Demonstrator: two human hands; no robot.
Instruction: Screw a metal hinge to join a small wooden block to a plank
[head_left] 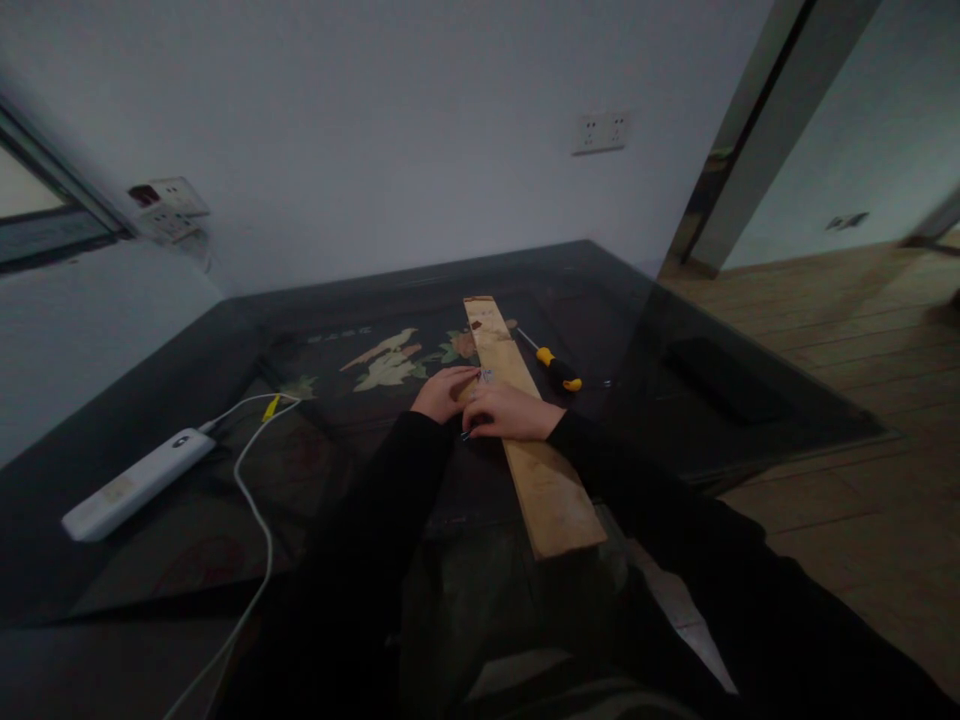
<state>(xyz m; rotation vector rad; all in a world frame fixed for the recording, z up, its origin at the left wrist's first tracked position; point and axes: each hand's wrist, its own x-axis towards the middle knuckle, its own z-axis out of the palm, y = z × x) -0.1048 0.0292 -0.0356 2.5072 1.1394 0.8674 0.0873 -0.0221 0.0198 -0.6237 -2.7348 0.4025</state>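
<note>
A long, narrow wooden board (551, 490) lies lengthwise on the dark table, its near end reaching past the table's front edge. My left hand (442, 393) is at the board's left edge, its fingers curled against it. Across the board rests my right hand (514, 412), fingers bent and pinched close to the left hand. A small shiny metal piece (466, 435) shows just below the right fingertips; its kind is too small to tell. Another small pale piece (486, 376) sits on the board by the left fingertips. A yellow-and-black screwdriver (559, 370) lies right of the board.
A white power strip (142, 485) is at the left, its cable (255, 505) running down the table's front. A dark flat object (724, 380) lies on the right of the table (360, 290). Walls with sockets (600, 132) stand behind; wooden floor shows at right.
</note>
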